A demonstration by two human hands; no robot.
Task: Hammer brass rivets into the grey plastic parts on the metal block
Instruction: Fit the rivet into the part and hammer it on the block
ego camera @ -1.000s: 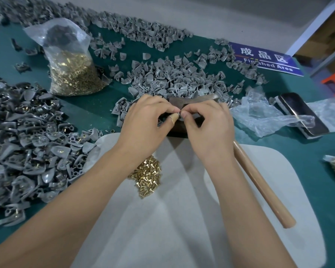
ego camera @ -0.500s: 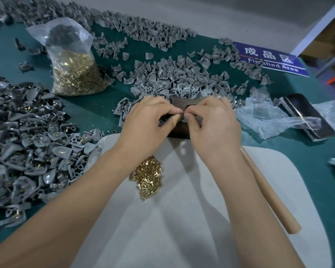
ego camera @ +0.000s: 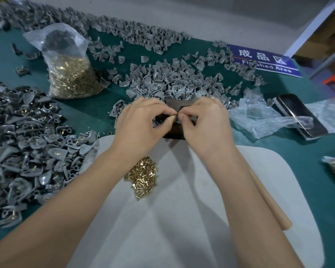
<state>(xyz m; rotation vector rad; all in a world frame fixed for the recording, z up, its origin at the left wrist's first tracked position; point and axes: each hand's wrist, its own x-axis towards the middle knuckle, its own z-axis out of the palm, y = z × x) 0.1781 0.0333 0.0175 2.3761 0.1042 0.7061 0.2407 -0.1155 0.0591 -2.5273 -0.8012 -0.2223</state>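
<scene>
Both hands meet over the dark metal block [ego camera: 174,105] at the table's middle. My left hand [ego camera: 141,122] curls its fingers round a small grey plastic part, mostly hidden, its thumb wearing a tan finger cot. My right hand [ego camera: 205,122] pinches something tiny against that part; it is too small to name. A loose heap of brass rivets [ego camera: 143,176] lies on the pale grey mat [ego camera: 182,219] under my left wrist. The hammer's wooden handle [ego camera: 269,202] lies on the mat, right of my right forearm.
Grey plastic parts lie heaped behind the block [ego camera: 172,84] and in a big pile at left [ego camera: 23,144]. A clear bag of brass rivets [ego camera: 70,74] stands at back left. Crumpled plastic film [ego camera: 259,117], a phone [ego camera: 300,115] and a blue sign [ego camera: 263,60] lie at right.
Both hands stay together over the block with only small finger shifts; the view has drifted slightly.
</scene>
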